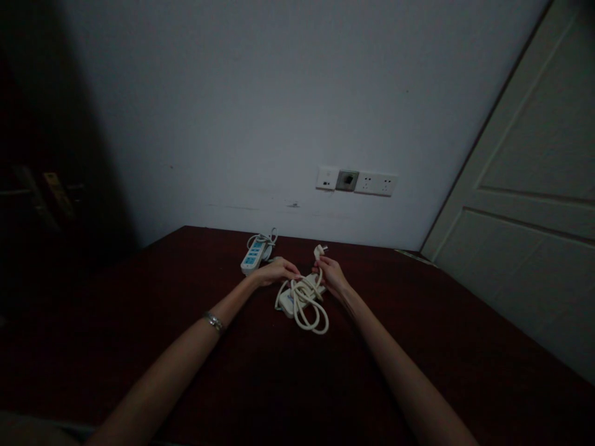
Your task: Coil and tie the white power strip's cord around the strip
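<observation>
A white power strip [287,303] lies on the dark red table, with its looped cream cord [304,295] piled over it. My left hand [277,271] reaches in from the left, fingertips pinched on the cord at the top of the coil. On the other side my right hand [329,272] grips the cord just below its plug [319,251], which points up with the prongs toward the right. Part of the strip is hidden beneath the loops. Just beyond my left hand rests a second power strip [252,256] with blue sockets, its own cord bundled beside it.
The dark red table [223,365] runs back to a pale wall [242,124]. Wall sockets [375,184] and a grey outlet plate [347,180] are set above its far edge. A light panelled door [525,186] stands at the right; the left side is in shadow.
</observation>
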`<move>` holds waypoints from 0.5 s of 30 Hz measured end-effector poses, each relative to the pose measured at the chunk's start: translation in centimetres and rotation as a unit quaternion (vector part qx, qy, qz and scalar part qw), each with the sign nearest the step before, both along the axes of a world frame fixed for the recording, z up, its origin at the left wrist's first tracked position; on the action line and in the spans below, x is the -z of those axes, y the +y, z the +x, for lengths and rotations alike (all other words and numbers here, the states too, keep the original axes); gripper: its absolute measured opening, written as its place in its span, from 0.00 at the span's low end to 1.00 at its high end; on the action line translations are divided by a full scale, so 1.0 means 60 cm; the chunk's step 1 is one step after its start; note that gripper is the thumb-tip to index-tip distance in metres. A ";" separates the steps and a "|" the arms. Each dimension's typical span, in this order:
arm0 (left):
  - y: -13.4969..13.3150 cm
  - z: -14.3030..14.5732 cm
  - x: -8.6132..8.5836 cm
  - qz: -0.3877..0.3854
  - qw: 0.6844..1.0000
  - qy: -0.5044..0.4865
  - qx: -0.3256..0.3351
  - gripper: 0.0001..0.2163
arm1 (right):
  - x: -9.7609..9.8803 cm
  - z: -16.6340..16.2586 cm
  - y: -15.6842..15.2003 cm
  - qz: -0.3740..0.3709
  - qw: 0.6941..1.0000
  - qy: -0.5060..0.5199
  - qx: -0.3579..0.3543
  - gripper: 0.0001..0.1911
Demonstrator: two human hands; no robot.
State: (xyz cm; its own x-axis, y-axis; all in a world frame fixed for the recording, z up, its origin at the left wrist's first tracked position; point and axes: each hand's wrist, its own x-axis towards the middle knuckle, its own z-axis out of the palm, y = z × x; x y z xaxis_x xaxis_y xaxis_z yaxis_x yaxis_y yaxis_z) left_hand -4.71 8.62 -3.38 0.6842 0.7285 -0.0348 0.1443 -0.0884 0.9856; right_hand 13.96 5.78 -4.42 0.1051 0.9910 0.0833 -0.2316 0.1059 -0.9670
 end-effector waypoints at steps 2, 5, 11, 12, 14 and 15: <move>0.001 0.000 0.000 0.007 1.000 0.006 0.003 0.09 | 0.003 -0.002 0.001 0.008 1.000 -0.007 0.013 0.07; -0.001 0.002 -0.008 0.047 0.998 0.029 0.028 0.08 | 0.008 -0.007 0.002 0.028 0.999 -0.022 0.040 0.11; -0.007 0.015 -0.026 0.128 0.988 0.063 0.066 0.06 | 0.016 -0.022 -0.002 0.068 0.994 -0.062 0.065 0.13; -0.008 0.018 -0.026 0.146 0.985 0.067 0.062 0.06 | 0.017 -0.023 -0.003 0.072 0.993 -0.069 0.064 0.13; -0.007 0.023 -0.025 0.181 0.979 0.078 0.041 0.06 | 0.018 -0.023 -0.006 0.079 0.991 -0.084 0.063 0.13; -0.007 0.025 -0.025 0.194 0.977 0.082 0.027 0.05 | 0.018 -0.022 -0.008 0.083 0.990 -0.092 0.062 0.12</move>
